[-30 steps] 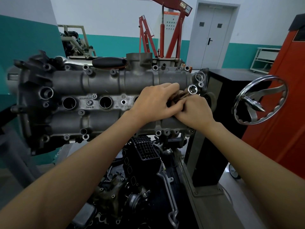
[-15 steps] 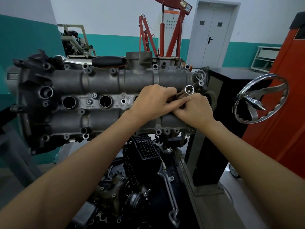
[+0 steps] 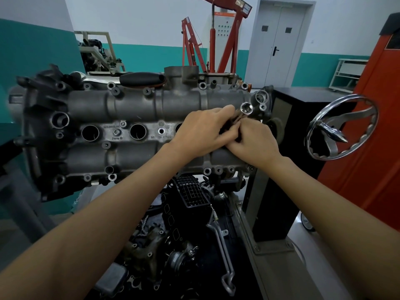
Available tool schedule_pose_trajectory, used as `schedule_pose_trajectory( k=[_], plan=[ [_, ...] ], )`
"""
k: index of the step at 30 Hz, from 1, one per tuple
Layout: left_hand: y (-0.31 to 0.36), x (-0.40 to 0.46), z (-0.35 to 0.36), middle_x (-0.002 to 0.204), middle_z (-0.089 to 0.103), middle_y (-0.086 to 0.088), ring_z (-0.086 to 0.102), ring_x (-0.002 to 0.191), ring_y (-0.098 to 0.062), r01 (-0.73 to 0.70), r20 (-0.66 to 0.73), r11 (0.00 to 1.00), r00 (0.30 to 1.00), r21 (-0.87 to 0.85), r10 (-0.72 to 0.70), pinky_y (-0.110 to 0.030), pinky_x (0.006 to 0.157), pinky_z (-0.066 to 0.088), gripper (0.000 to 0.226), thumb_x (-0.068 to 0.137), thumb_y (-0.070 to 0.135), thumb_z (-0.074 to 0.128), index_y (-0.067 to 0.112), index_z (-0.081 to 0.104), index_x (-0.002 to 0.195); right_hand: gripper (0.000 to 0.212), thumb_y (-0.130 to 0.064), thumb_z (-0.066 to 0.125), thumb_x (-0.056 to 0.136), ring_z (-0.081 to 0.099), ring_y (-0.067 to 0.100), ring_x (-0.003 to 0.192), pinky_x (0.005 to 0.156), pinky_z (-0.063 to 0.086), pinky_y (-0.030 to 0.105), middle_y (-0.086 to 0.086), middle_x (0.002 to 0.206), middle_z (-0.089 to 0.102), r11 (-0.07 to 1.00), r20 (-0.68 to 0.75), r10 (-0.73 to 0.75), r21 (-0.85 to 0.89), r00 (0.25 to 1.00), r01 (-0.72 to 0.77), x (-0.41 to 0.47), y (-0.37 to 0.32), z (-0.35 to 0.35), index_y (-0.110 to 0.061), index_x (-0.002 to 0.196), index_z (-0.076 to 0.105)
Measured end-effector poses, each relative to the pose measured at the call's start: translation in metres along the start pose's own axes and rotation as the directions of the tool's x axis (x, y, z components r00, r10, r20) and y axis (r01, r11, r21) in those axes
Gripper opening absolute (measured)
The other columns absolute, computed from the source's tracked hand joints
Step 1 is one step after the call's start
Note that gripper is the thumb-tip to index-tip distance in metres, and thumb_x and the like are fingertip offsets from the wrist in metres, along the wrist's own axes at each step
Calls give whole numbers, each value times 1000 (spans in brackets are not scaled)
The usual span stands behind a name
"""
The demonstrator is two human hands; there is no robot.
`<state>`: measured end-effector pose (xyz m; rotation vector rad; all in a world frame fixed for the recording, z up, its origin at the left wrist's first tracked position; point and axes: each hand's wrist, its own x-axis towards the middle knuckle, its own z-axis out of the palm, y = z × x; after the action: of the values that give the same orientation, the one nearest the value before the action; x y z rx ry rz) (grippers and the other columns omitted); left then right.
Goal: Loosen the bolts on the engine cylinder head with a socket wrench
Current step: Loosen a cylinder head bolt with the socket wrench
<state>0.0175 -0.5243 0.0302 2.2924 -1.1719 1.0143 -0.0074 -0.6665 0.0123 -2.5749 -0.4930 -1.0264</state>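
The grey engine cylinder head (image 3: 134,105) faces me on a stand, with round plug holes and small bolts along its edges. Both hands meet over its right part. My left hand (image 3: 203,131) curls its fingers round the shaft of a socket wrench. A shiny socket (image 3: 246,108) sticks up past the fingertips, its open end toward me. My right hand (image 3: 253,144) pinches the same tool just below the socket. Most of the wrench is hidden by the fingers.
A black-handled tool (image 3: 140,79) lies on top of the head at the back. A chrome handwheel (image 3: 342,126) juts out on the right of the black stand (image 3: 292,148). Engine parts (image 3: 190,234) crowd below. A red hoist (image 3: 216,40) stands behind.
The socket has shifted slightly left and up with both hands; the grips look the same.
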Motion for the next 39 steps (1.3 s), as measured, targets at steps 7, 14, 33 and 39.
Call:
schedule_pose_trajectory(
  k=[7,14,33,39],
  plan=[
    [-2,0,0,59,57,-6,54,58,-25,21,21,999,1000,28,-22,-36,52,37,47,92,47,48,5,57,74,47,-48,34,72,59,23,62,51,25,23,2,63,64,1000,-50,-12,-26,999,11,-1,2,1,-16,76,67],
    [1,-1,-2,66,57,1,53,60,-18,11,-36,1000,999,-11,-11,-35,53,41,50,82,50,30,8,56,84,39,-42,38,76,37,10,53,47,20,16,-15,55,38,996,0,-3,-88,1000,3,0,4,2,-10,81,59],
    [3,-2,-2,61,48,5,50,55,-19,13,-38,1000,999,14,-12,-31,49,37,38,86,46,42,10,47,76,38,-49,30,72,39,11,55,47,19,21,-15,55,39,993,21,4,-116,1000,-2,-1,2,1,-16,70,48],
    [2,-3,-1,63,59,-3,55,57,-24,-12,-67,1000,998,11,13,-29,50,34,37,92,39,46,6,58,82,23,-46,40,77,39,10,52,46,22,18,-17,53,35,994,44,39,-104,998,-34,2,4,4,-23,78,41]
  ],
)
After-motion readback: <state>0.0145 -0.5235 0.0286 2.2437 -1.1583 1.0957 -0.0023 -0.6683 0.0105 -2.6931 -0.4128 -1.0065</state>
